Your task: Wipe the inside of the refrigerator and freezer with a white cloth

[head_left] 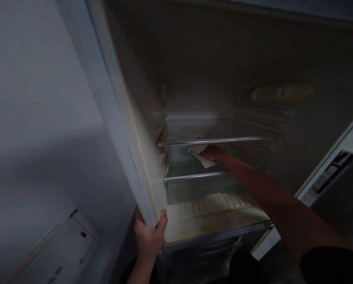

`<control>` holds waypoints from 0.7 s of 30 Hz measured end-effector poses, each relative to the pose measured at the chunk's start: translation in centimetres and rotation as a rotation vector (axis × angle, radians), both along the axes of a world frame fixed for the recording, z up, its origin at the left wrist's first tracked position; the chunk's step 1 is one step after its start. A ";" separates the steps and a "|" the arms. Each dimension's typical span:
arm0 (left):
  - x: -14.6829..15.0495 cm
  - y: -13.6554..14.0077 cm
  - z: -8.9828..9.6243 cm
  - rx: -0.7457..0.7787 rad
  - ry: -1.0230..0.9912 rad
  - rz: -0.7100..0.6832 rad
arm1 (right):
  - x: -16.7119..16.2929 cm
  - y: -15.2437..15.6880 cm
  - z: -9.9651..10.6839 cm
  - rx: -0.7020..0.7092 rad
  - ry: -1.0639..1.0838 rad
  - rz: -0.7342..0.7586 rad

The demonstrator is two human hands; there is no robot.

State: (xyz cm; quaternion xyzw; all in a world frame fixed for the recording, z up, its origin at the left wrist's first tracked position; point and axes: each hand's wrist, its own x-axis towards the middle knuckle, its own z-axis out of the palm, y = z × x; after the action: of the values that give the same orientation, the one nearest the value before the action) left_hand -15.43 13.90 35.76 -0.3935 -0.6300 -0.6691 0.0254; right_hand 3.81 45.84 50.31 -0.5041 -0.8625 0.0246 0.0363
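1. White and crumpled, the cloth (200,156) lies on the lower glass shelf (194,176) inside the fridge, tucked just under the upper glass shelf (218,140). I judge it sits flat there because my right hand (213,152) is pressing it down onto the glass.
2. Its long axis runs roughly from the back left toward the front right of the shelf, with one pointed corner sticking out toward the shelf's front edge.
3. My right hand is closed over the cloth, fingers curled on top of it; the forearm reaches in from the lower right, low enough to pass beneath the upper shelf.
4. My left hand (149,236) is wrapped around the bottom of the fridge's left side edge (126,157), thumb in front, fingers hidden behind. That grip looks like a brace while I lean in.
5. Below the shelves, the fridge floor (212,219) shows rusty brown stains. The open door (336,165) stands at the right. A white panel (61,248) leans low at the left wall.
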 end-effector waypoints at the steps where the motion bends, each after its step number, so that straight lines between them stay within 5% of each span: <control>1: 0.0 0.0 0.1 -0.003 -0.004 0.002 | -2.2 -1.8 0.3 -0.037 -0.040 0.049; 6: -0.2 0.0 0.2 -0.036 -0.030 -0.006 | -9.9 -9.5 0.7 -0.089 -0.046 0.341; 12: -0.2 -0.1 0.7 -0.049 0.022 0.025 | -6.4 -9.7 -0.1 -0.115 0.045 0.541; 21: -0.3 -0.2 0.0 -0.093 0.031 0.059 | 8.5 -2.5 0.7 -0.073 0.056 -0.057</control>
State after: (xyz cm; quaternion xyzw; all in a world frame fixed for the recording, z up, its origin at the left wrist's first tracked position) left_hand -15.75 13.69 35.74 -0.3857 -0.6711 -0.6321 0.0364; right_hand 12.33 43.33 51.04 -0.5288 -0.8448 0.0694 0.0427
